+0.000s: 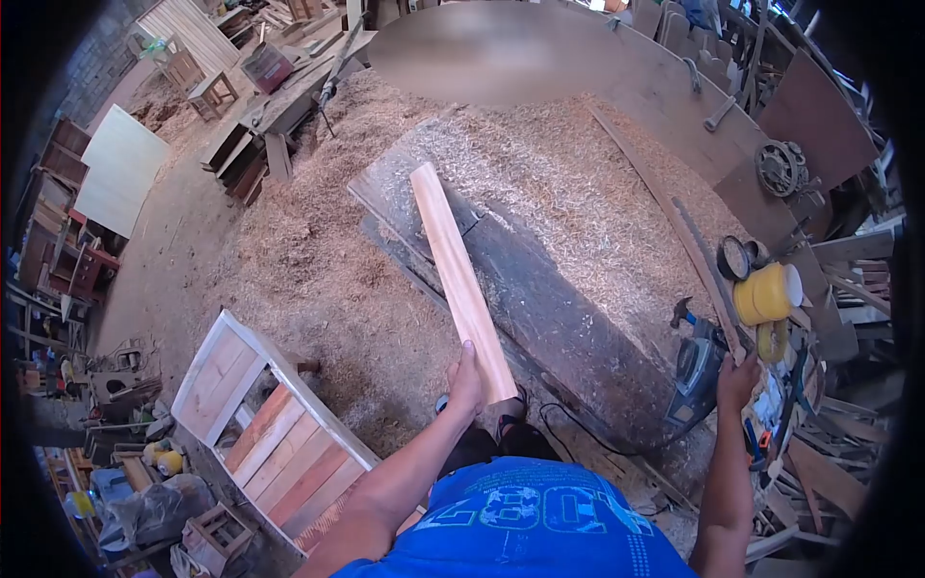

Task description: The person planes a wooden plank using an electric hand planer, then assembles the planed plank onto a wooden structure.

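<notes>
A pale planed board [458, 275] slants over the dark workbench [568, 332], its near end in my left hand [466, 383], with the thumb on top. My right hand [738, 381] is at the bench's right side, closed around the near end of a long thin wooden strip [674, 217] that runs up and away over the shavings. Just left of that hand sits a dark power planer [696, 376] with its cable, and a hammer [682, 312] lies above it. A yellow roll [763, 294] is close by on the right.
A slatted wooden panel piece [279, 433] stands at the lower left. Shavings [318, 231] cover the floor. Stacked timber [275, 125] lies at the upper left, and a metal wheel [780, 168] at the right. Scrap wood crowds the right edge.
</notes>
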Motion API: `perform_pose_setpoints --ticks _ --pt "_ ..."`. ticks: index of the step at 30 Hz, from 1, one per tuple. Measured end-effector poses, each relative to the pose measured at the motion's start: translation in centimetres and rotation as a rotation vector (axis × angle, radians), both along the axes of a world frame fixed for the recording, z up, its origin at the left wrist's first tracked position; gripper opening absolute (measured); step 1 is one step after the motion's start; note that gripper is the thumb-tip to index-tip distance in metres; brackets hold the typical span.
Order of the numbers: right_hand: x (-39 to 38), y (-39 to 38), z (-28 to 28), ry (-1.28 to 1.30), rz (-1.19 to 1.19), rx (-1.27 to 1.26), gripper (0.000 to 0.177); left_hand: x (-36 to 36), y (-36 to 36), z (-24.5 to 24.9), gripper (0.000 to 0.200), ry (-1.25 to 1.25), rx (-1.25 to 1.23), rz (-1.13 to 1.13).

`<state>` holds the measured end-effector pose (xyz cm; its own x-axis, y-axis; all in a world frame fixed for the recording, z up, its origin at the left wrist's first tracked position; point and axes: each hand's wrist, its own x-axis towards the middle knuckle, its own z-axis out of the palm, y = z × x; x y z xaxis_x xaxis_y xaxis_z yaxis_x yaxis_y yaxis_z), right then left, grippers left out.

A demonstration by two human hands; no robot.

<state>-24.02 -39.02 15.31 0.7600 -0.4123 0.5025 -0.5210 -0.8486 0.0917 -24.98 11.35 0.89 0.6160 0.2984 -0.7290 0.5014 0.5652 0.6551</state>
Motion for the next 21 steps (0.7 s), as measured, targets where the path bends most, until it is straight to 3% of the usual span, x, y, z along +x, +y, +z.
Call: perform_pose_setpoints --ticks 2,3,5,6,9,11,12,14,19,21 --pt "-0.2 -6.1 -4.6 -0.1 -0.03 0.372 0.058 0.1 -0.4 1.8 0.074 0.015 -0.018 0.075" --pt "-0.3 -6.1 -4.6 -0.094 -0.023 0.378 0.058 0.2 -0.4 2.7 0.073 0.003 -0.068 0.065" --pt "-0.2 -5.4 -3.7 0.045 0.071 0.697 0.056 0.2 -0.3 2.8 0.072 -0.008 -0.111 0.07" --pt "0.1 -4.8 -3.3 0.052 0.083 0.703 0.056 0.3 -0.3 2.3 0.07 -0.062 -0.156 0.055" --pt "-0.4 -3.8 -3.2 -0.065 0.052 0.893 0.049 0.1 -0.9 2.4 0.065 -0.128 -0.215 0.055" --pt "-0.6 -4.1 -4.1 -0.333 0.071 1.264 0.034 0.6 -1.4 3.0 0.061 -0.135 -0.24 0.082" --pt "-1.2 -3.6 -3.6 -0.31 0.063 1.261 0.034 0.8 -1.5 3.2 0.06 -0.156 -0.26 0.081" --pt "-2.2 -1.6 -2.1 -0.179 -0.088 1.57 0.026 0.8 -1.9 3.4 0.06 -0.165 -0.28 0.091" --pt "-2.4 -0.9 -0.9 -0.237 -0.021 1.783 0.019 1.1 -3.2 3.5 0.063 -0.145 -0.181 0.114" --pt "-2.1 -2.0 -2.4 -0.179 0.011 1.722 0.018 1.7 -4.3 2.4 0.065 -0.117 -0.157 0.123"
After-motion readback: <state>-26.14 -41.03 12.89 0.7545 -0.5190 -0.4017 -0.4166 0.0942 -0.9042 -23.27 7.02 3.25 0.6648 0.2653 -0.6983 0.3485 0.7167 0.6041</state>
